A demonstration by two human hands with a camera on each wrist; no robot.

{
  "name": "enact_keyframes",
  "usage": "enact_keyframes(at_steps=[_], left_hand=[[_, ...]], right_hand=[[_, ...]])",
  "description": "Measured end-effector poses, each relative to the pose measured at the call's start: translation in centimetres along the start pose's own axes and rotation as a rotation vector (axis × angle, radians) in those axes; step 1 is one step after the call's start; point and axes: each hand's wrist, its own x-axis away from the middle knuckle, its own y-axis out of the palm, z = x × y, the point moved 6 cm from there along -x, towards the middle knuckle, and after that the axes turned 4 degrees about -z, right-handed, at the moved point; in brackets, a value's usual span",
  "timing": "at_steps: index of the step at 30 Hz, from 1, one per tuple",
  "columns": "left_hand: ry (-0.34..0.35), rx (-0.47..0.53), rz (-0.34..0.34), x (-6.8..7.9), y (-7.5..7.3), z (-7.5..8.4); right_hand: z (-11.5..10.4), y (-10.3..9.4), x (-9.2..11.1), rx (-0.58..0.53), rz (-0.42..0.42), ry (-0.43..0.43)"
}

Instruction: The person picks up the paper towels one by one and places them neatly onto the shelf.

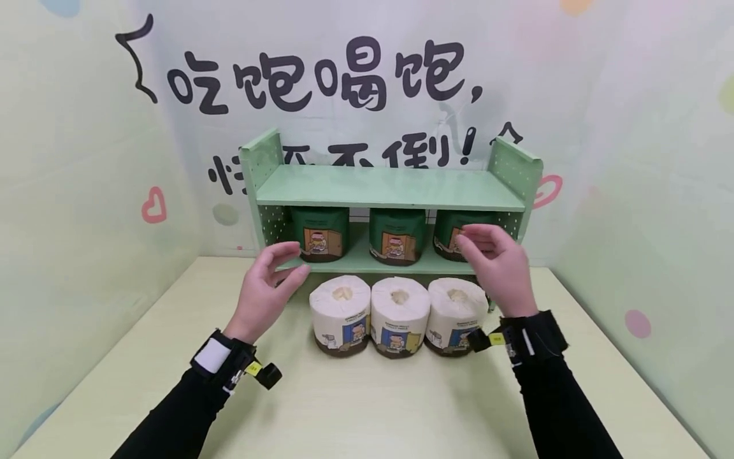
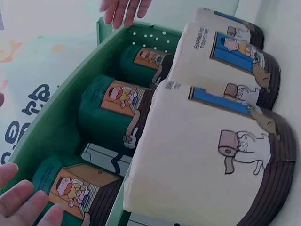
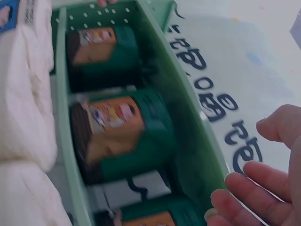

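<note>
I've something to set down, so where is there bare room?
Bare: the upper shelf between the side panels, and the table in front of the white rolls. Crowded: the lower shelf, holding three green rolls.

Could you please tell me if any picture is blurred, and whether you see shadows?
Right wrist: the middle green roll looks blurred; left wrist: the nearest white roll shows clearer print; head: fairly even light, with soft shadows on the table.

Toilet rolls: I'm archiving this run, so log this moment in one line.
left grip: holding nothing; right grip: holding nothing; green toilet rolls: three, on green shelf, lower tier; white toilet rolls: three abreast, in front
</note>
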Motion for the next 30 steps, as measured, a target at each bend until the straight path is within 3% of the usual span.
enact_keyframes(at_steps=[7,12,15,22,25,30], left_hand=[[-0.029,-0.06,-0.118,1.0,0.8,-0.4],[-0.029,-0.087,-0.173,1.3,1.5,-1.6],[-0.04,-0.084,-0.203,1.3,2.2,-2.6],[-0.153,-0.11,-0.248,1.8,3.6,-5.2],[-0.217,-0.128,-0.278,2.0,4.3,-6.3],[-0.301,-0.153,-0.317,2.5,5.2,-7.7]], right_hand=[[2.5,-5.0,-0.7,0.009,0.221,0.121],[5.7,-6.7,-1.1,-0.031,0.309,0.221],[8.1,-6.6,-1.3,-0.027,0.258,0.276],[12.3,-3.9,-1.3,0.055,0.001,0.333],[13.2,-3.2,-1.2,0.111,-0.037,0.329],[13.7,-2.9,-1.2,0.22,-0.031,0.311]])
